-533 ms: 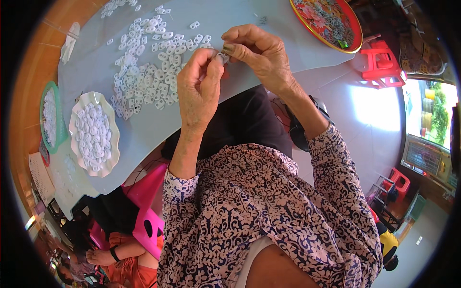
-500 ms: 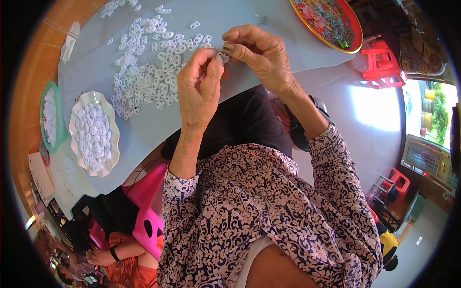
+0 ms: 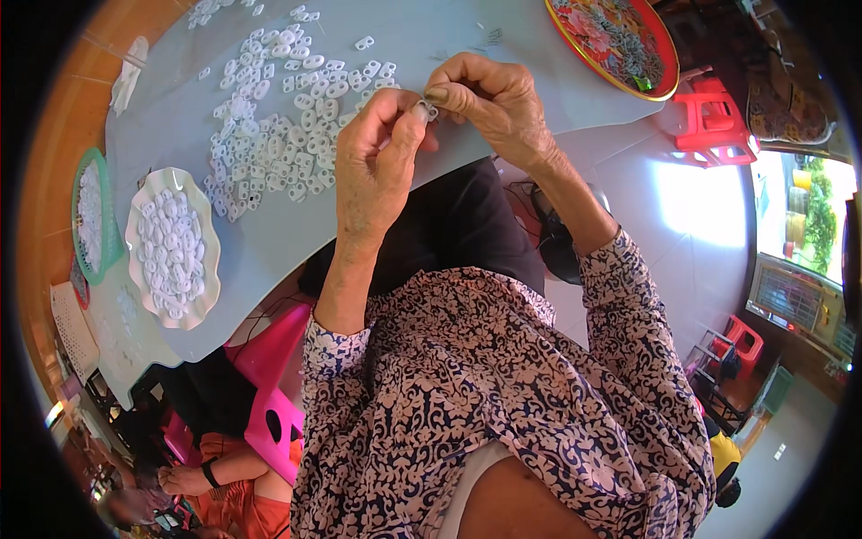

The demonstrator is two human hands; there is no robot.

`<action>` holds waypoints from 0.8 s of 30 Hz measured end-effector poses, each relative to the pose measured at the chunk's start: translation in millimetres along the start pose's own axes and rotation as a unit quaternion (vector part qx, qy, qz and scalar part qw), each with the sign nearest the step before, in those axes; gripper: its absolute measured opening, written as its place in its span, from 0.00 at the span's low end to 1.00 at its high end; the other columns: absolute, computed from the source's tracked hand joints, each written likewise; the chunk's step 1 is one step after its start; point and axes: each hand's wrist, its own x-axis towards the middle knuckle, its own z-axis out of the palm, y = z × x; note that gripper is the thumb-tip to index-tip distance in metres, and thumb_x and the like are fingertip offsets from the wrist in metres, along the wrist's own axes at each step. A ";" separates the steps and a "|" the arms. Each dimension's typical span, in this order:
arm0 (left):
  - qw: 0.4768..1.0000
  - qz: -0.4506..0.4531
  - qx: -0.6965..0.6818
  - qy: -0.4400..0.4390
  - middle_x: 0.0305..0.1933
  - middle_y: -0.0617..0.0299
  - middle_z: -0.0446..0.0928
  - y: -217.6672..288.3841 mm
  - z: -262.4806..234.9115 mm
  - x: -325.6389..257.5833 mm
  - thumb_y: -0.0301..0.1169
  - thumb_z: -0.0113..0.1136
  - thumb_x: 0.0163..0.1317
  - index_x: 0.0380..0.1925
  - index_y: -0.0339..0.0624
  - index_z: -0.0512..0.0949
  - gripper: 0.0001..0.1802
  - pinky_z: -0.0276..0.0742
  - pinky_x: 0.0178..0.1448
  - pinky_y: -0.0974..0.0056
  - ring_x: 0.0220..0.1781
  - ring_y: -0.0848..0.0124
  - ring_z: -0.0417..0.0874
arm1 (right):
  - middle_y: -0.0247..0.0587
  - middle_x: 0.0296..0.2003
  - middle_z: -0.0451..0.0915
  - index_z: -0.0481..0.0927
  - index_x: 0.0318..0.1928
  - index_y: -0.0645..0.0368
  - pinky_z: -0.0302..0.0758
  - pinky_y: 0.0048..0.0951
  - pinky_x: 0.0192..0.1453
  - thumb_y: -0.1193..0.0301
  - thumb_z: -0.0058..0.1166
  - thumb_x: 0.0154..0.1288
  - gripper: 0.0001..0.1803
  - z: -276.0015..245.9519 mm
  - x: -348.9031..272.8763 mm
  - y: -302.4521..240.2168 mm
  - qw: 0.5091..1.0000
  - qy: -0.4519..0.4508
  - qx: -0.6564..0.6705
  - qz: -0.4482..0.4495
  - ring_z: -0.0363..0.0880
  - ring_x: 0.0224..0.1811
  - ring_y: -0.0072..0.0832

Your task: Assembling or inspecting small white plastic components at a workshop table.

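above the table, both hands' grips pinch a white piece.

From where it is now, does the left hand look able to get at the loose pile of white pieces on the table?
Probably yes. The left hand is pinching a small white piece together with the right hand, just beside the pile. Nothing lies between them, though it would have to let go first.

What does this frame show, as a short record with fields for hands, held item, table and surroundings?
left hand: pinches the small white plastic piece from the left
right hand: pinches the same piece from the right
table: grey, strewn with loose white plastic pieces
white scalloped dish: filled with more pieces
round red tray: far right
pink stool: below table
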 end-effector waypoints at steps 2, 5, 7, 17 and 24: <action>0.999 0.030 0.008 0.013 0.22 0.69 0.72 -1.5 3.1 0.2 0.33 0.52 0.65 0.30 0.37 0.74 0.10 0.63 0.27 0.75 0.24 0.82 0.68 | 0.31 0.25 0.79 0.79 0.33 0.66 0.72 0.19 0.31 0.67 0.58 0.63 0.11 0.8 -0.3 -0.6 0.999 0.004 -0.029 -0.013 0.72 0.27 0.14; 0.993 0.089 0.063 0.043 0.22 0.68 0.72 -2.8 6.5 -2.4 0.32 0.52 0.64 0.30 0.37 0.73 0.10 0.63 0.27 0.75 0.23 0.81 0.68 | 0.32 0.23 0.79 0.79 0.32 0.66 0.71 0.20 0.30 0.67 0.58 0.63 0.12 7.1 -0.6 -7.7 0.997 0.016 -0.076 -0.020 0.73 0.26 0.14; 0.985 0.120 0.108 0.060 0.22 0.68 0.72 -2.9 7.0 -3.4 0.32 0.52 0.64 0.31 0.36 0.73 0.09 0.64 0.27 0.74 0.23 0.81 0.68 | 0.32 0.22 0.79 0.79 0.32 0.65 0.71 0.20 0.29 0.67 0.58 0.63 0.12 9.1 -0.1 -10.3 0.995 0.025 -0.096 -0.016 0.73 0.26 0.14; 0.998 0.054 -0.023 0.032 0.25 0.69 0.72 -4.8 -1.5 -4.7 0.33 0.54 0.65 0.31 0.35 0.73 0.11 0.62 0.26 0.76 0.24 0.84 0.66 | 0.29 0.22 0.76 0.80 0.35 0.63 0.70 0.19 0.29 0.66 0.56 0.64 0.11 6.4 -0.6 -4.1 0.996 0.010 -0.081 -0.017 0.71 0.26 0.13; 0.998 0.007 -0.068 0.012 0.23 0.71 0.71 -7.3 1.3 -2.1 0.29 0.54 0.62 0.30 0.36 0.73 0.06 0.58 0.25 0.78 0.21 0.86 0.61 | 0.30 0.20 0.76 0.79 0.32 0.64 0.67 0.20 0.26 0.65 0.57 0.64 0.12 7.6 -1.5 -3.8 0.993 0.030 -0.113 -0.014 0.68 0.23 0.13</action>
